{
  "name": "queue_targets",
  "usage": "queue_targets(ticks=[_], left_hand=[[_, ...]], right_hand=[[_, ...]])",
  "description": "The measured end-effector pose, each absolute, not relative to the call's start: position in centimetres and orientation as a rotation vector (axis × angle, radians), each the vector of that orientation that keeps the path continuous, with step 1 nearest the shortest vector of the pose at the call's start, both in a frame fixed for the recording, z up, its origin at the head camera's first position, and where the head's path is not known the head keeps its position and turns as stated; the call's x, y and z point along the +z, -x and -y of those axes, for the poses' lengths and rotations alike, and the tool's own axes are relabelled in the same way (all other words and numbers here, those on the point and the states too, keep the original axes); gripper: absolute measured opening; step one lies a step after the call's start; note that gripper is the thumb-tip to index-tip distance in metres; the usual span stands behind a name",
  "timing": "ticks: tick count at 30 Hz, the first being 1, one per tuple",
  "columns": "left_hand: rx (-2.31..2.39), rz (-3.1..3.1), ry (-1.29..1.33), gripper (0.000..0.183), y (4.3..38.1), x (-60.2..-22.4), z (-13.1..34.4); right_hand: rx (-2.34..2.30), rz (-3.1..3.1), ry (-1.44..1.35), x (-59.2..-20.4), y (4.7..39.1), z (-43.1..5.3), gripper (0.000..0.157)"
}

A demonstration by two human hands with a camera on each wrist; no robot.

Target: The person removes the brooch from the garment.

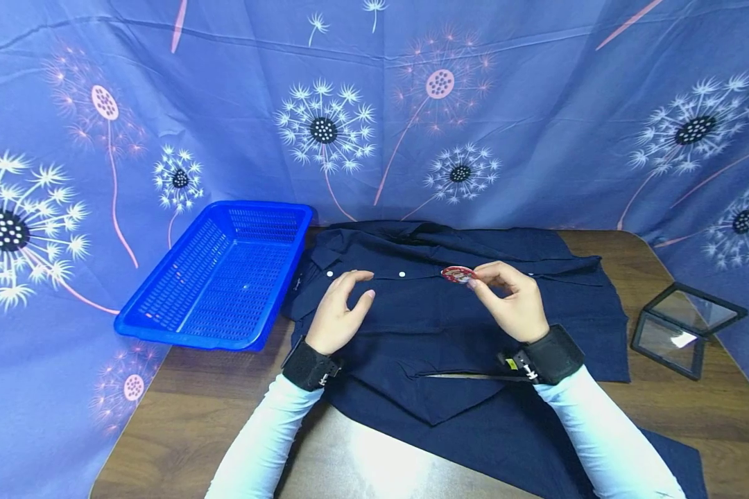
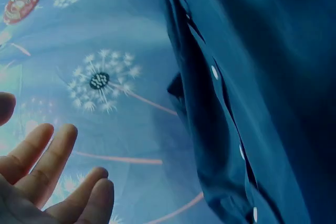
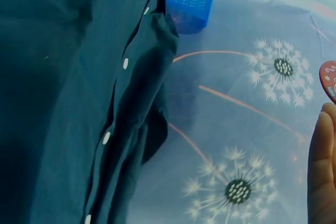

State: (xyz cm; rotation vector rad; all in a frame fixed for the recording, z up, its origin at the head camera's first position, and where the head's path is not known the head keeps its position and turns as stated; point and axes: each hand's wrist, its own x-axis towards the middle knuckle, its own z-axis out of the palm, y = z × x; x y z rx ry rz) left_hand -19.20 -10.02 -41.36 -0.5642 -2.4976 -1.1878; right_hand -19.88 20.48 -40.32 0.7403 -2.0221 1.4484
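Observation:
My right hand [image 1: 513, 301] pinches a round red badge [image 1: 457, 274] with a printed picture between thumb and fingertips. It holds the badge over a dark navy shirt [image 1: 387, 353] spread sideways on the table, with a row of white buttons down its front. In the right wrist view, part of the badge [image 3: 329, 80] shows at the right edge. My left hand [image 1: 340, 315] hovers above the collar end of the shirt, fingers loosely bent and apart from the thumb, holding nothing. The left wrist view shows those fingers [image 2: 50, 163] spread beside the shirt front.
A blue plastic basket [image 1: 131, 324] stands left of the shirt with nothing in it. To the right, a black-framed hinged case with clear panes [image 1: 674, 343] stands unfolded on the wooden table [image 1: 181, 416]. A dandelion-print cloth [image 1: 537, 83] hangs behind.

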Motion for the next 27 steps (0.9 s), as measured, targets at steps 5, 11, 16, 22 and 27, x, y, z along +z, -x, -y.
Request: queue_targets(ticks=[5, 11, 16, 22, 27], left_hand=[[-1.004, 2.471, 0.580, 0.042, 19.2, -41.6, 10.7], [-0.830, 2.487, 0.535, 0.053, 19.3, -42.1, 11.3], [-0.757, 2.619, 0.448, 0.064, 19.0, -42.5, 12.0], [-0.679, 2.812, 0.359, 0.079, 18.8, -43.2, 12.8], [-0.640, 2.902, 0.309, 0.089, 18.6, -43.5, 13.2]], right_hand=[[1.526, 2.012, -0.668, -40.4, 19.6, -22.1, 0.017], [1.562, 1.999, -0.560, -40.6, 19.4, -24.1, 0.015], [1.550, 2.002, -0.482, -40.6, 18.9, -25.8, 0.014], [1.550, 2.002, -0.381, -41.4, 18.7, -28.7, 0.014], [1.649, 1.925, -0.279, -42.1, 18.7, -31.0, 0.013]])
